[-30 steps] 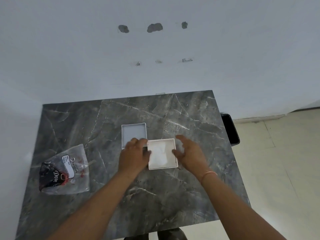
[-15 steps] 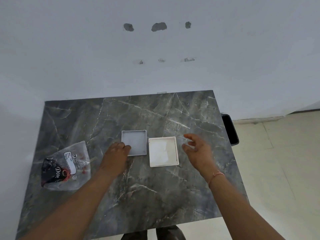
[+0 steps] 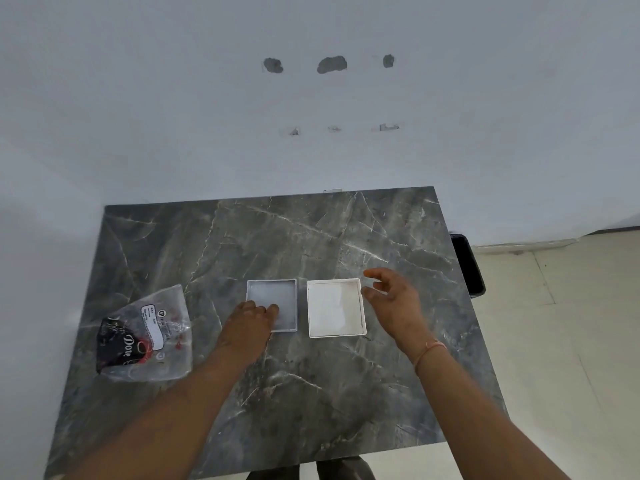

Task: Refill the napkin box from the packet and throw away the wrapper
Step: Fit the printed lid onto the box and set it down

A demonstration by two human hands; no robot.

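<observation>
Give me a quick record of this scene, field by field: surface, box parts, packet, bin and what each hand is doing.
surface: dark marble table
grey tray: empty, left of the white one
white tray: holds white napkins, apart from the grey tray
wrapper: clear printed packet lying at the table's left edge
bin: black, on the floor by the table's right edge
left hand: fingers resting on the grey tray's near corner
right hand: open, beside the white tray, holding nothing

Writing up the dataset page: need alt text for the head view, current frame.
Two bare hands over a dark marble table: the left hand rests on the near corner of a square grey lid, and the right hand hovers open beside a white napkin box. A crumpled clear wrapper lies at the table's left, and a black bin stands past its right edge.
</observation>
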